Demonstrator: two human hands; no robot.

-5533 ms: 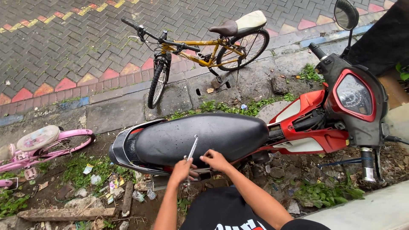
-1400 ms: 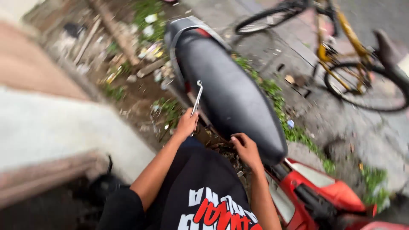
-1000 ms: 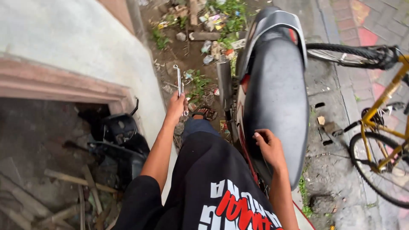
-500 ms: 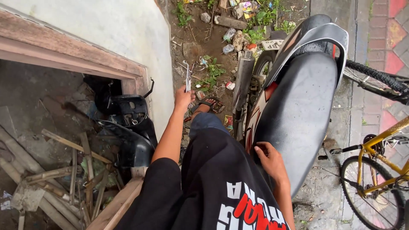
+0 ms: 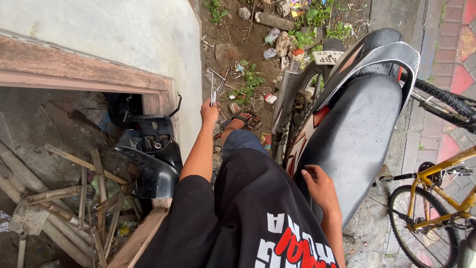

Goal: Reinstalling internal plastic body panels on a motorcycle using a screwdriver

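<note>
My left hand is stretched forward and grips a thin metal T-shaped wrench, its shaft pointing up and away. My right hand rests with curled fingers on the near edge of the black seat of a red and white motorcycle standing on my right. My leg in blue jeans and a sandalled foot lie between the two hands, on bare dirt. My black printed shirt fills the bottom of the view.
A black plastic motorcycle body panel leans in a wooden-framed opening on the left, above a pile of broken wood strips. A grey concrete wall runs ahead. A yellow bicycle stands at the right. Litter and weeds lie ahead.
My view has swung left from the motorcycle seat toward the wall opening. My left hand carried the wrench along, away from the seat. My right hand stayed on the seat edge.
</note>
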